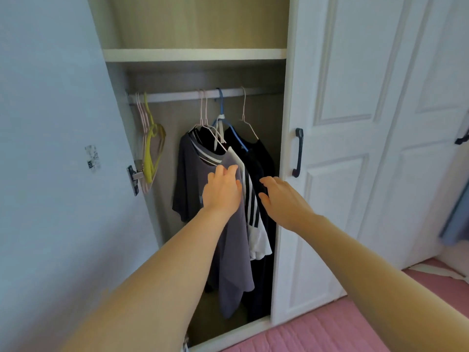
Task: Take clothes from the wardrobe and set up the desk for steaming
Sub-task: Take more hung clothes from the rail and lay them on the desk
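Observation:
The open wardrobe holds several shirts on hangers from a white rail [177, 96]. A grey T-shirt [234, 250] hangs in front, a dark grey one [186, 174] to its left, a white shirt with black stripes [253, 212] behind it, and dark garments [264, 158] at the right. My left hand [223, 191] lies flat on the grey T-shirt's shoulder, fingers spread. My right hand [281, 199] hovers open beside the striped shirt, fingers pointing at the dark clothes; it grips nothing.
Empty yellow and pink hangers [151, 148] hang at the rail's left end. A shelf [195, 54] sits above the rail. The open door [50, 148] stands at left, closed white doors with a dark handle [298, 152] at right. Pink bedding [355, 326] lies below right.

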Demonstrator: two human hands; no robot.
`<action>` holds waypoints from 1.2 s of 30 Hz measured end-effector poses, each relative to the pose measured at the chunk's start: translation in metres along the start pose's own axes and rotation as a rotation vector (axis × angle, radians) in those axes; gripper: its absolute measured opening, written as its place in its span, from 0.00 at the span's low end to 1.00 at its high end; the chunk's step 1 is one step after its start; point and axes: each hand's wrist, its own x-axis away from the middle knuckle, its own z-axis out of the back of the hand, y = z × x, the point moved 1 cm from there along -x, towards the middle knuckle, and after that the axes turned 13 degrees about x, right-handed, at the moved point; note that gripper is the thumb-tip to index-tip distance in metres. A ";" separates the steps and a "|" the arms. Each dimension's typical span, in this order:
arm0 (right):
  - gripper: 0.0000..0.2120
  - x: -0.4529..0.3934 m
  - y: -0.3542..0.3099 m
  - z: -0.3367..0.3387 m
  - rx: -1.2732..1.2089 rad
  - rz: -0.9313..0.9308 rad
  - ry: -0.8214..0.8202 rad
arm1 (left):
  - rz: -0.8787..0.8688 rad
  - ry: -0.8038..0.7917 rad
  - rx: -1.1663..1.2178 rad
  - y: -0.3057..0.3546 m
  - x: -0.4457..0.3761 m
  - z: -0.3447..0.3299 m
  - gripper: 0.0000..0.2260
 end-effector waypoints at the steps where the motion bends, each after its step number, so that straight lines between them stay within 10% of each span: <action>1: 0.19 -0.012 0.002 -0.002 -0.019 0.002 0.005 | -0.024 -0.010 -0.025 -0.003 -0.012 -0.001 0.18; 16: 0.20 -0.131 0.002 -0.040 -0.187 0.008 0.044 | -0.155 0.078 -0.116 -0.043 -0.088 -0.020 0.12; 36: 0.15 -0.212 -0.045 -0.074 -0.683 -0.255 -0.092 | 0.528 0.119 1.079 -0.081 -0.163 0.003 0.12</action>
